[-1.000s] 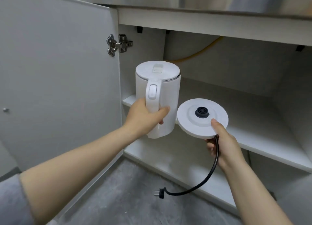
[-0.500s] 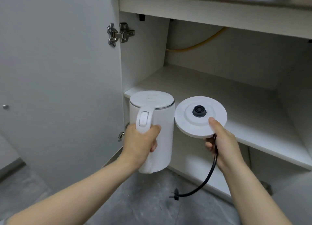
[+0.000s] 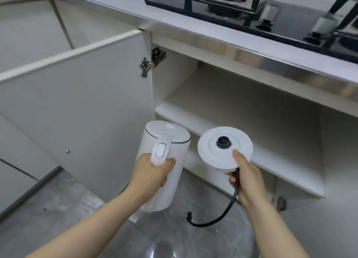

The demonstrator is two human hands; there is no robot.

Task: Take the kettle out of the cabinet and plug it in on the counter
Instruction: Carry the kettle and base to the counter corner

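Note:
A white electric kettle (image 3: 170, 141) hangs in front of the open cabinet, tilted a little, with my left hand (image 3: 153, 172) wrapped round its handle. To its right is the round white kettle base (image 3: 217, 153) with a black connector in its middle. My right hand (image 3: 246, 172) pinches the base's near rim, thumb on top. A black power cord (image 3: 230, 205) drops from the base and curls left, its plug dangling above the floor. Both objects are outside the cabinet, below the counter (image 3: 193, 31).
The cabinet door (image 3: 77, 103) stands open to the left on its metal hinge (image 3: 149, 64). The cabinet shelf (image 3: 271, 141) behind the base is bare. A black gas hob (image 3: 251, 12) sits on the counter at upper right. Grey floor lies below.
My view has risen, so the counter top and hob now show. Both hands hold the kettle and base clear of the cabinet, lower in the picture than a second ago.

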